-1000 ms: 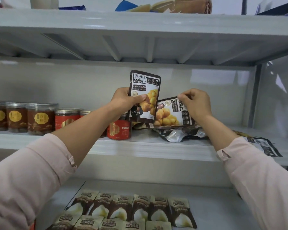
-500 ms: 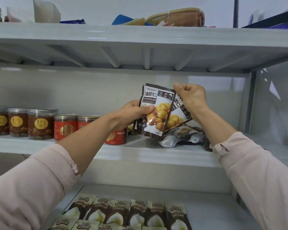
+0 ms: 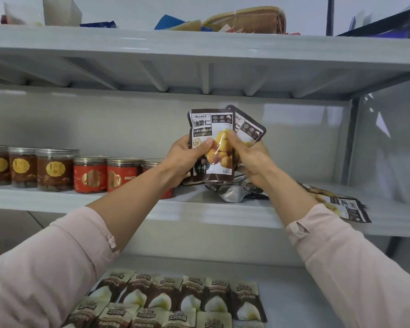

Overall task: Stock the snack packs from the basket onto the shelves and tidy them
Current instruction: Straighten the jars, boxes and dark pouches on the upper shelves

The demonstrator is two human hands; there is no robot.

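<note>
My left hand (image 3: 184, 157) and right hand (image 3: 249, 159) clamped the front pack (image 3: 212, 129) from either side, with the rear pack (image 3: 249, 129) fanned behind it, both upright above the middle shelf (image 3: 199, 209). Jars (image 3: 90, 174) closed the left. Bare shelf ran right to a flat pack (image 3: 341, 207) overhanging the edge. Half a second earlier both held packs had tilted.

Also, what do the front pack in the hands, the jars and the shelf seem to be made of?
The front pack looks like glossy plastic film: it shines and wrinkles. The jars seem clear plastic, contents showing through, with shiny lids. The shelf looks like smooth grey painted metal, perhaps plastic.
</note>
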